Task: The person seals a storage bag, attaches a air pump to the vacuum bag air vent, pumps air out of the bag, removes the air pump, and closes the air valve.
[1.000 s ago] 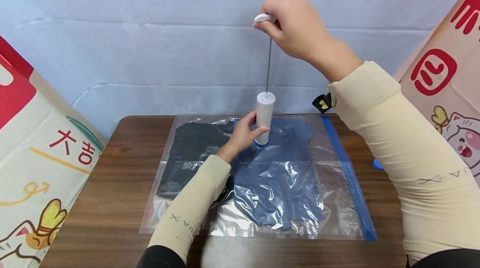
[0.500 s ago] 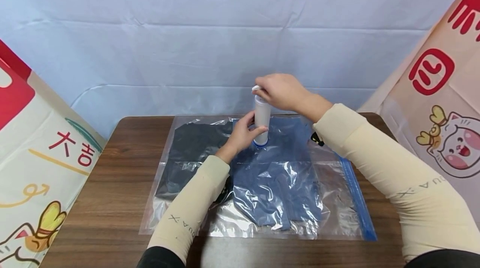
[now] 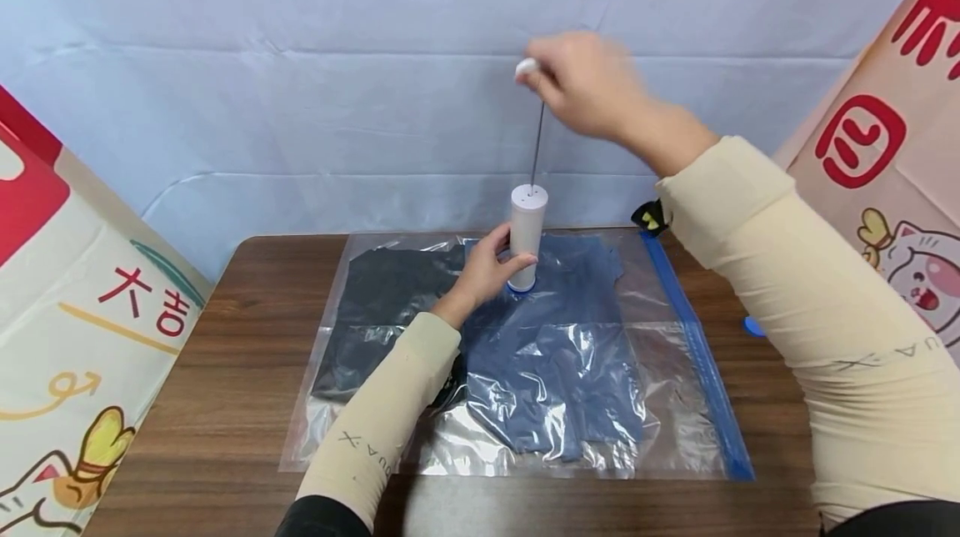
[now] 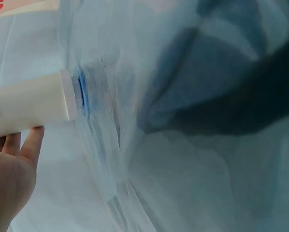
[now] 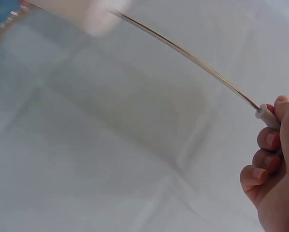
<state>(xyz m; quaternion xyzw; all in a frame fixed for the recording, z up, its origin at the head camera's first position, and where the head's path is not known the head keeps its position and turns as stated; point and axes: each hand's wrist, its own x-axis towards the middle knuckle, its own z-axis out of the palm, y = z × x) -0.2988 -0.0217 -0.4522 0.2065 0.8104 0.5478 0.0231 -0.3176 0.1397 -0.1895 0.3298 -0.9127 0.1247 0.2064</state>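
A white hand pump [image 3: 528, 233] stands upright on the blue valve [image 3: 521, 288] of a clear plastic storage bag [image 3: 667, 404]. My left hand [image 3: 482, 277] holds the pump's barrel low down, thumb in front; the left wrist view shows its fingers [image 4: 32, 145] against the barrel. Well above, my right hand [image 3: 592, 91] grips the white pump handle [image 3: 527, 67], fingers curled round it in the right wrist view. A long stretch of thin metal rod [image 5: 193, 59] shows between handle and barrel. Inside the bag lie dark folded clothing [image 3: 390, 287] and blue folded clothing [image 3: 555, 345].
The bag lies flat on a brown wooden table [image 3: 225, 404], its blue zip strip [image 3: 705, 370] along the right side. A small blue piece [image 3: 753, 327] sits right of the bag, partly behind the right sleeve. A pale cloth backdrop [image 3: 337, 120] hangs behind.
My right hand pushed the handle down to the barrel's top, then drew it up again, exposing the rod. My left hand and the bag stayed in place.
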